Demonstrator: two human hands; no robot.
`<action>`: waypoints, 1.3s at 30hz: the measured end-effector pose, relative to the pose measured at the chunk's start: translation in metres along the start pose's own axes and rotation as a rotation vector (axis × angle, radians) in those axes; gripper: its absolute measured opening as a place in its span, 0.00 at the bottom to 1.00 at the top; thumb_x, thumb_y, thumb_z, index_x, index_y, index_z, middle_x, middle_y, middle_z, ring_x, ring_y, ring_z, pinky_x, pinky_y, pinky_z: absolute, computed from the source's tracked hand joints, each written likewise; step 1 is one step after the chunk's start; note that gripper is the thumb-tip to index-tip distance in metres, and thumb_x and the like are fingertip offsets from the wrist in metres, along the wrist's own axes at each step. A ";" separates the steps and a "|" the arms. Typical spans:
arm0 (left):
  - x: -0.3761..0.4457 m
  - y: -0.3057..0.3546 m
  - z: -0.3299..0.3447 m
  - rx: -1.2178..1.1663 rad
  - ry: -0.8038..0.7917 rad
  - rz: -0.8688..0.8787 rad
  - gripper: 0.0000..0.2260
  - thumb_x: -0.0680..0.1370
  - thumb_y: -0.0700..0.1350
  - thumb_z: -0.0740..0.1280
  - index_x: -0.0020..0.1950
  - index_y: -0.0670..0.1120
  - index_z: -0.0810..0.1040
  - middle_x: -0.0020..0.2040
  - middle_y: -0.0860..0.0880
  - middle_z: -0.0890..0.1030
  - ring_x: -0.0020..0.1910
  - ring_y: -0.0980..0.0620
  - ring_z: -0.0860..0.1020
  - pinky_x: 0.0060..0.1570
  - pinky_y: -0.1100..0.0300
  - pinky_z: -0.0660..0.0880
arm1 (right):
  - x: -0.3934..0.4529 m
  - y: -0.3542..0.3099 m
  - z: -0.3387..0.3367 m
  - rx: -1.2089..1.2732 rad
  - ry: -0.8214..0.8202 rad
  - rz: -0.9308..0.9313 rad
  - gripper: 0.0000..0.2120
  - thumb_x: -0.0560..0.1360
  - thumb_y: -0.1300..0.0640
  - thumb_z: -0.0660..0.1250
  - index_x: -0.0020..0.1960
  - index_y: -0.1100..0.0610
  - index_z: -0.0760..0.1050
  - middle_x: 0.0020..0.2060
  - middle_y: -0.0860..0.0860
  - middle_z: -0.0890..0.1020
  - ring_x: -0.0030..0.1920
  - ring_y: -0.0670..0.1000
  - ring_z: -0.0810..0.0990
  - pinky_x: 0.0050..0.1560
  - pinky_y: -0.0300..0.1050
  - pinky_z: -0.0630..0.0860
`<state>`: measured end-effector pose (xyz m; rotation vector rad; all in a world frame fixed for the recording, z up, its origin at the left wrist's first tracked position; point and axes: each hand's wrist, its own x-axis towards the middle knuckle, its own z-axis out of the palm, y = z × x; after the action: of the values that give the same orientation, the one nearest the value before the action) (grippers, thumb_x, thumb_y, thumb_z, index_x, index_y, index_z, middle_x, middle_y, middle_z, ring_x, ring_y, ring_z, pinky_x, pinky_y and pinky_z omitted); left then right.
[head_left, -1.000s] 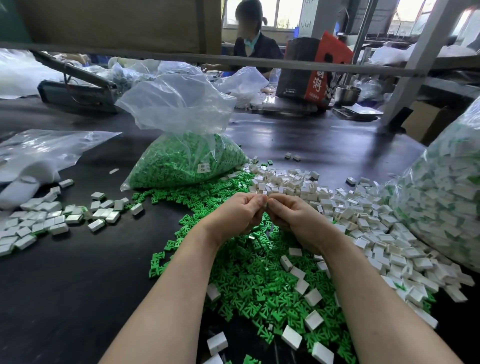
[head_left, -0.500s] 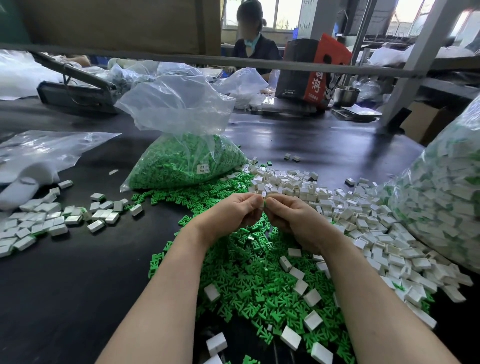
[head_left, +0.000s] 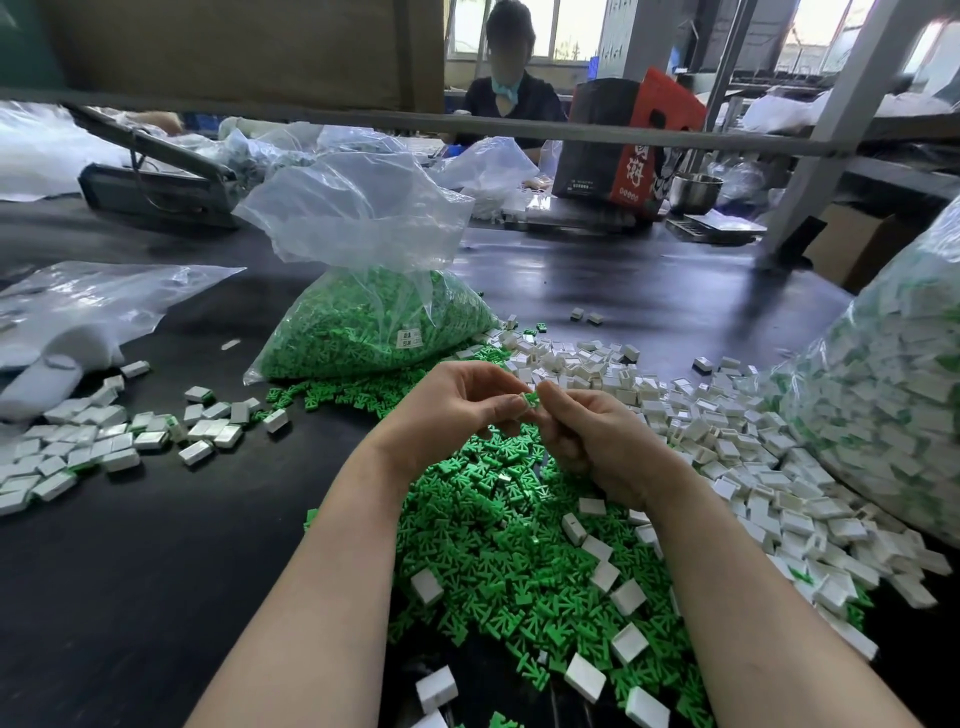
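Observation:
My left hand (head_left: 457, 410) and my right hand (head_left: 597, 441) meet above a heap of small green plastic pieces (head_left: 498, 519). Between the fingertips sits a small white housing (head_left: 519, 399), pinched by my left hand, with a green piece (head_left: 532, 399) at its end, pinched by my right hand. A spread of loose white housings (head_left: 727, 431) lies to the right. Finished white pieces with green ends (head_left: 104, 441) lie in a group at the left.
A clear bag of green pieces (head_left: 374, 322) stands behind my hands. A large bag of white and green parts (head_left: 893, 405) fills the right edge. Empty plastic bags (head_left: 78, 306) lie far left. A person sits across the dark table (head_left: 156, 571), behind a metal bar (head_left: 519, 127).
My hands have opened slightly at the fingertips, so the white housing and green piece between them now show. The arms stay in the same place.

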<state>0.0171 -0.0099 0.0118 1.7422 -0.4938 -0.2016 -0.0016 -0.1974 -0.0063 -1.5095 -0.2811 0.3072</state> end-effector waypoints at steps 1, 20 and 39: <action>0.001 0.000 0.001 0.011 0.019 0.016 0.05 0.76 0.39 0.71 0.51 0.43 0.82 0.39 0.52 0.85 0.38 0.58 0.80 0.38 0.67 0.74 | 0.000 0.000 -0.001 0.022 -0.025 0.012 0.19 0.75 0.40 0.63 0.36 0.54 0.73 0.25 0.47 0.70 0.25 0.45 0.64 0.26 0.37 0.61; 0.008 0.000 0.018 -0.072 0.054 0.066 0.05 0.77 0.36 0.68 0.47 0.46 0.81 0.38 0.55 0.84 0.42 0.59 0.82 0.47 0.67 0.77 | 0.005 0.008 -0.001 0.341 -0.165 0.035 0.22 0.80 0.42 0.53 0.48 0.60 0.74 0.33 0.55 0.75 0.31 0.48 0.72 0.30 0.37 0.64; 0.004 0.003 0.016 -0.094 0.045 0.103 0.09 0.77 0.33 0.67 0.45 0.46 0.81 0.37 0.55 0.84 0.40 0.59 0.82 0.44 0.68 0.76 | 0.001 0.011 0.004 0.389 -0.089 -0.040 0.16 0.78 0.49 0.58 0.53 0.62 0.73 0.32 0.52 0.76 0.32 0.46 0.74 0.33 0.36 0.71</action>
<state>0.0138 -0.0265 0.0117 1.6217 -0.5323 -0.1105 -0.0020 -0.1930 -0.0174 -1.1080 -0.3026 0.3750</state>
